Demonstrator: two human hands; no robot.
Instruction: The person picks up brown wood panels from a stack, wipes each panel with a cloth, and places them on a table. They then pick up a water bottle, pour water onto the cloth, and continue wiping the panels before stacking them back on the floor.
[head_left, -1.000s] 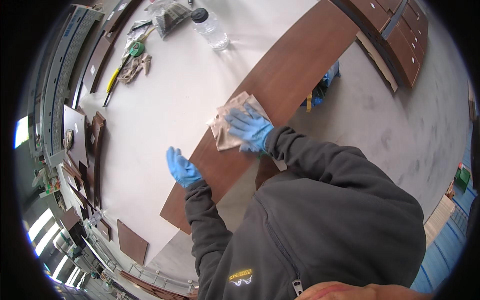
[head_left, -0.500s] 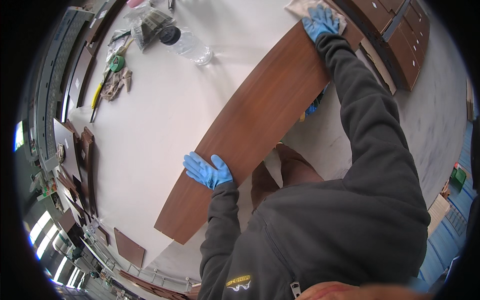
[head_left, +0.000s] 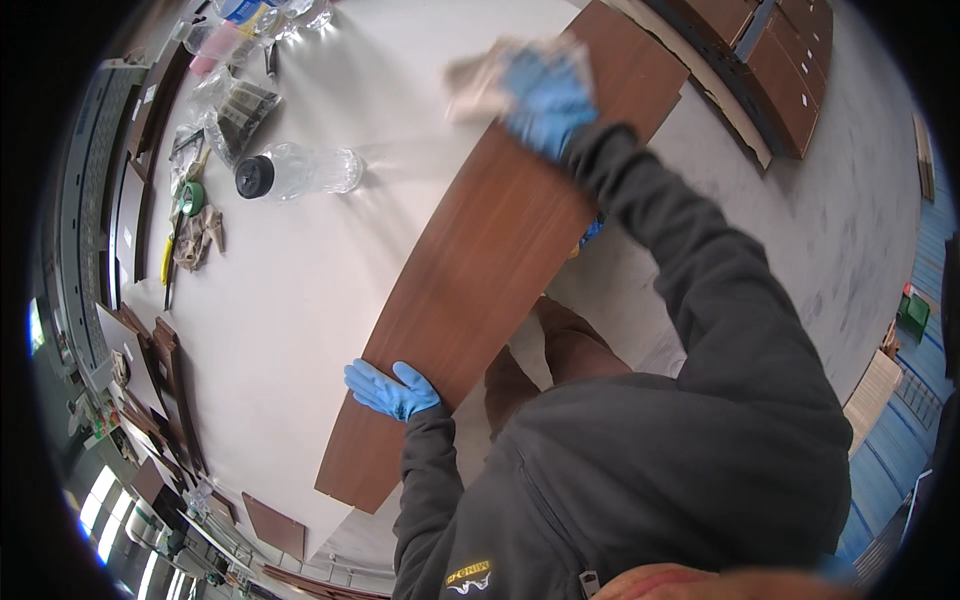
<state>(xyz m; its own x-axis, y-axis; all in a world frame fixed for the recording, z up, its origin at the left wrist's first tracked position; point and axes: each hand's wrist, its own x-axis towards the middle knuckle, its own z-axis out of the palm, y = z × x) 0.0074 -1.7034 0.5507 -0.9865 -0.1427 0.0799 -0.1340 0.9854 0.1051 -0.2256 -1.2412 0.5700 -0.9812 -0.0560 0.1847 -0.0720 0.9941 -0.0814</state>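
A long brown wood-grain board [head_left: 480, 270] lies along the near edge of a white table [head_left: 300, 290]. My left hand [head_left: 392, 388], in a blue glove, rests flat on the board's near part with fingers spread. My right hand [head_left: 548, 88], also blue-gloved, is stretched out over the board's far part and presses a crumpled beige cloth [head_left: 482, 82] against it. The hand and the cloth are blurred by motion.
A clear plastic bottle with a black cap [head_left: 295, 172] lies on its side on the table. Tools, bags and a green tape roll [head_left: 190, 198] lie at the far left. Brown panels [head_left: 165, 380] are stacked left; more panels [head_left: 770, 70] lie on the grey floor at right.
My right hand swept the cloth along the board from its middle to the far end, and has now come back a little. My left hand stayed on the board's near part.
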